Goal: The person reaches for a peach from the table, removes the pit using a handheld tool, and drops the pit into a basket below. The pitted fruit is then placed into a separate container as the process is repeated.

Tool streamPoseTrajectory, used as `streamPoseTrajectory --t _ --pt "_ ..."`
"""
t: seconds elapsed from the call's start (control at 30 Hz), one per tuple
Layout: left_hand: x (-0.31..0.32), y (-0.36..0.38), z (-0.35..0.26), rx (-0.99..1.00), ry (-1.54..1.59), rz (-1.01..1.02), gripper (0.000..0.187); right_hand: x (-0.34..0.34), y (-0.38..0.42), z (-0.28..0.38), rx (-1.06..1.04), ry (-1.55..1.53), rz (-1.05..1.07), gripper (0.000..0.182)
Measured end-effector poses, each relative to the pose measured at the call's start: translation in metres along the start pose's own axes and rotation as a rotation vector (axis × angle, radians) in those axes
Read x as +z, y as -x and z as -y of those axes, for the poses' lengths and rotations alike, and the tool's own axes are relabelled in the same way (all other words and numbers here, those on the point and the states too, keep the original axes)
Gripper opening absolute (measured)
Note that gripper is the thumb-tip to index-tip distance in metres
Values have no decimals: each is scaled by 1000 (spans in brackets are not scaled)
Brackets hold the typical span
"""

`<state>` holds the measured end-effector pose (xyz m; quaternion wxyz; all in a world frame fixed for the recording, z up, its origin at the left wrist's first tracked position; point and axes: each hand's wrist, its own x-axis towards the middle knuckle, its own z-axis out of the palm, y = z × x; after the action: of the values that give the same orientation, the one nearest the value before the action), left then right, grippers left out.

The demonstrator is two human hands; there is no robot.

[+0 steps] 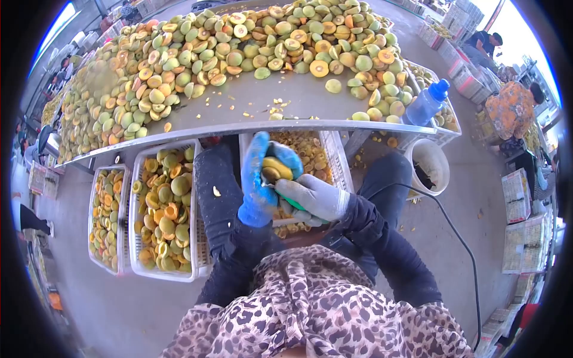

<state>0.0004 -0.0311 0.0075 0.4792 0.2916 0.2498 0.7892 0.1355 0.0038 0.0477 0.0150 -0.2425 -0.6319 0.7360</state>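
Note:
My left hand (pixel 258 188), in a blue glove, is closed around a peach half (pixel 276 169) with yellow-green skin and a dark brownish patch. Close against it, my right hand (pixel 317 197) wears a grey glove and is wrapped round a green-handled tool (pixel 293 204). The tool's working end is hidden between the fruit and my gloves. Both hands are above my lap, over a white crate (pixel 340 161) of orange-yellow fruit scraps (pixel 307 156).
A metal table (pixel 239 113) bears a big heap of halved peaches (pixel 197 56). Its front edge runs just beyond my hands. A blue bottle (pixel 425 106) stands at right, above a white bucket (pixel 431 162) and a black cable (pixel 456 230). Two fruit-filled crates (pixel 194 238) (pixel 126 221) are at left.

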Motion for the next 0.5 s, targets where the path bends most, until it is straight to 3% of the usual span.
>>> streamPoseTrajectory --t 0.03,0.07,0.1,0.17,0.2,0.23,0.27,0.33,0.37,0.43,0.5 --pt "-2 1 1 -24 78 71 42 3 2 3 7 -9 14 47" --pt "10 7 -9 -74 -101 -88 42 2 3 8 101 -92 2 47" --pt "0 -5 -6 -260 160 34 38 -1 2 10 198 -172 -7 47" --pt "1 -3 -1 -237 115 -19 39 -10 2 8 225 -315 108 47" --pt "-8 -5 -1 -380 189 -122 43 -17 4 7 203 -83 120 45" --pt "-17 -7 -4 -374 178 -137 43 -22 5 5 172 153 125 43" --pt "-24 -10 -5 -414 198 -208 44 -26 0 -6 173 155 142 43" --pt "-47 -12 3 -407 226 -238 44 -29 -13 -39 -472 810 -544 36" --pt "-43 -7 2 -409 228 -249 44 -27 -15 -39 -466 806 -536 36" --pt "-27 -1 4 -322 315 -393 40 -22 -21 -30 -470 1176 -812 28" --pt "-26 1 9 -346 293 -345 35 -17 -23 -25 -375 1258 -797 27"
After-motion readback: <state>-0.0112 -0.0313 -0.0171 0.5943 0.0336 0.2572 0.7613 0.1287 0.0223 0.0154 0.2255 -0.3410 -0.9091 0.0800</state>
